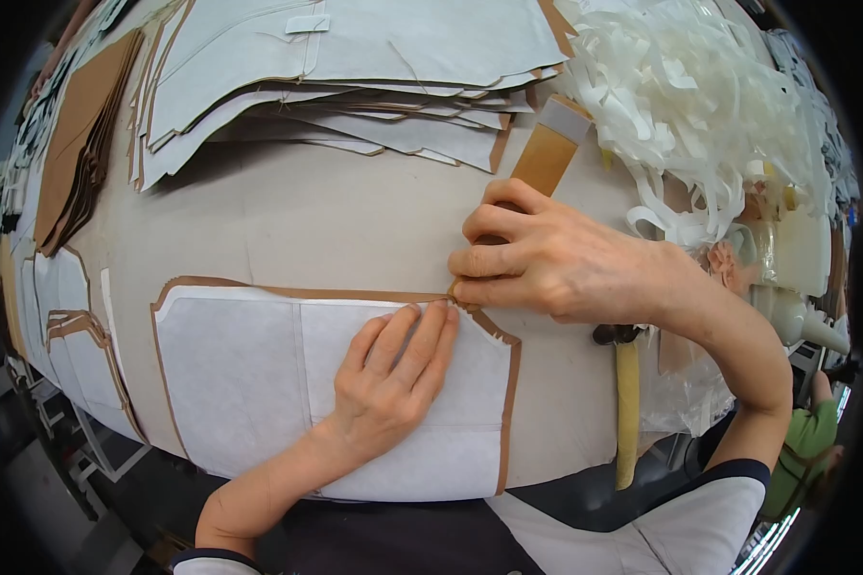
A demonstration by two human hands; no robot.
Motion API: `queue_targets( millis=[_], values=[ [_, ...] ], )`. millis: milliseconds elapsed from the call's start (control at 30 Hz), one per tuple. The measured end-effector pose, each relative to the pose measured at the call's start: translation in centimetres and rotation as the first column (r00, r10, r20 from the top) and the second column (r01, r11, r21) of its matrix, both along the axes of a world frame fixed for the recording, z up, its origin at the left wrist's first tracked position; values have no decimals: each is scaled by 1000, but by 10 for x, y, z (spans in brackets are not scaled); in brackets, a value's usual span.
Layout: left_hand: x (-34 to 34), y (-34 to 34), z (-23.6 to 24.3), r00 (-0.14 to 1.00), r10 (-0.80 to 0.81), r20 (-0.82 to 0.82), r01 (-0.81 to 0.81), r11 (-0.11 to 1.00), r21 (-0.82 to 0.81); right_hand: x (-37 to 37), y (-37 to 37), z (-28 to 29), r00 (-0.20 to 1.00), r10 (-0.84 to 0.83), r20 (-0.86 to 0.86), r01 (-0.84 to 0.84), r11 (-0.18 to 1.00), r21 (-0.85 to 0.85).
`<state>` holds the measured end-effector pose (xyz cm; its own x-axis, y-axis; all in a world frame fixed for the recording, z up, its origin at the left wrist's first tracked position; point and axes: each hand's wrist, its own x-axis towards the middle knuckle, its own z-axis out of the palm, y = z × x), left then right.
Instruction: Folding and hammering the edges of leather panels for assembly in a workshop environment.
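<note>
A white-faced panel with a brown border (230, 383) lies flat in front of me, a seam running down its middle. My left hand (388, 374) rests on it with fingers stretched out, the fingertips at its far edge near the right corner. My right hand (556, 254) is closed round a flat yellow-brown tool with a grey end (545, 153), which slants up beyond my knuckles. The lower tip of that tool meets the panel's brown edge beside my left fingertips. My fingers hide its middle, and its exact kind does not show. Small notches mark the panel's curved right corner.
A stack of similar white and brown panels (355, 48) lies at the back. Brown pieces (81, 134) and smaller panels (86, 359) are at the left. White strips (681, 86) pile up back right. A yellow-handled hammer (626, 412) lies near my right forearm. Someone in green (805, 450) is at far right.
</note>
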<state>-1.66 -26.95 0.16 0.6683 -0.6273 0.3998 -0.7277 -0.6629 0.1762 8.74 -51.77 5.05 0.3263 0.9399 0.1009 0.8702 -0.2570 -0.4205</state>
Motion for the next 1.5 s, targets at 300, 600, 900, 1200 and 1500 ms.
queue_targets(
  millis=[300, 600, 900, 1200, 1500],
  values=[
    [-6, 6, -3, 999, 1, -34, -1, 1000, -10, 21, 24, -1, 990, 110, 93, -112, 993, 22],
    [-10, 13, 6, 996, -21, -89, 18, 999, -29, 37, 59, -9, 977, 177, 121, -183, 982, 37],
    [-12, 15, 6, 996, -61, -65, 58, 997, -50, 53, 105, -19, 980, 137, 143, -160, 974, 159],
    [-20, 103, 23, 974, 44, -222, -88, 978, -192, 4, 64, 6, 929, -318, -188, 353, 915, 198],
    [3, 138, 14, 980, 131, -151, -151, 980, -132, 10, 113, -6, 950, -279, -144, 294, 950, 100]
  ],
)
